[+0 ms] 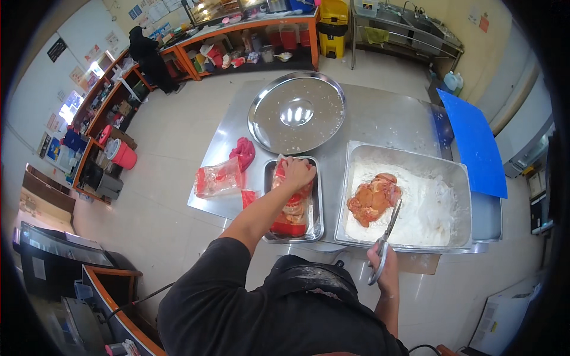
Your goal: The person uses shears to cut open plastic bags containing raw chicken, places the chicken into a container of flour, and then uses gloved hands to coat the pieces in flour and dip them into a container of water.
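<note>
My left hand point(297, 175) is closed on a red-and-clear bag of meat point(290, 212) lying in a small steel tray point(317, 207). My right hand point(383, 267) holds steel scissors point(392, 224) by the handles, blades pointing up over the rim of a large steel pan point(463, 178). In that pan, a pile of seasoned raw meat point(371, 202) lies on white powder point(430, 207). Left of the small tray are a flattened clear-and-red bag point(218, 178) and a crumpled red plastic bag point(242, 153).
A round steel tray point(297, 89) sits at the back of the steel table point(225, 142); a blue board point(475, 142) stands at its right. Beyond are orange-edged counters point(249, 26), a yellow bin point(332, 32), a steel sink point(409, 29) and a person in black point(148, 56) at the left counter.
</note>
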`<state>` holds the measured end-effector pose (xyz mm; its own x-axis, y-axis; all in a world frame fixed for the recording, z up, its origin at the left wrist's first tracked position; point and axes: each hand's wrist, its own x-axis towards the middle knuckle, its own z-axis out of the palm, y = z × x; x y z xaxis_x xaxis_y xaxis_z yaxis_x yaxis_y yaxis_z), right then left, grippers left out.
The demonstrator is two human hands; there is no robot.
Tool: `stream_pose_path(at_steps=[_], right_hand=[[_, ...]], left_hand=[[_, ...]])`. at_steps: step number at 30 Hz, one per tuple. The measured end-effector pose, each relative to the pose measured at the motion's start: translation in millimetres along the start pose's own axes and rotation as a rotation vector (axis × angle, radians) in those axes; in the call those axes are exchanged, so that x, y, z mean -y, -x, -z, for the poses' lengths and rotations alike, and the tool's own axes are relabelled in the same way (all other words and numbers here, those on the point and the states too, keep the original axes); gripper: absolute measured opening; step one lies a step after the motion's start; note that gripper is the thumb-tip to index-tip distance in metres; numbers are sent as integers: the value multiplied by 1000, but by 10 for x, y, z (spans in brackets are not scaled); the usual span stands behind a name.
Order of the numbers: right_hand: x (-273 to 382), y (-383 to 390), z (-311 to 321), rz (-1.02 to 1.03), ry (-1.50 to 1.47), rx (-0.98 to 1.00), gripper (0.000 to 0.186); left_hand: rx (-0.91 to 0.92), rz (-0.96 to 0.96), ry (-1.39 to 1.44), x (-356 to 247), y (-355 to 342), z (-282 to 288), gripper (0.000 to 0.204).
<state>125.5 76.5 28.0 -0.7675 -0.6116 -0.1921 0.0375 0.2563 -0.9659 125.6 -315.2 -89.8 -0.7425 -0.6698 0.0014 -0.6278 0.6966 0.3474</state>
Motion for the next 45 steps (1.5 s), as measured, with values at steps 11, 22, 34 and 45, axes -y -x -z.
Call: stream_pose_path(at_steps=[11,22,34,45], right_hand=[[249,-81,-96,52,-31,140,23],[836,-488,160,125,973,453,76],[1624,-1347,-501,271,1547,711,89],[1805,-1770,-625,773,1740,789,78]], left_hand=[[322,-280,207,350,-461,357,39],[488,-523,333,-281,657,2111,20],[238,-832,334,-391,524,1990,22],[145,-896,340,-503,530,1859,23]])
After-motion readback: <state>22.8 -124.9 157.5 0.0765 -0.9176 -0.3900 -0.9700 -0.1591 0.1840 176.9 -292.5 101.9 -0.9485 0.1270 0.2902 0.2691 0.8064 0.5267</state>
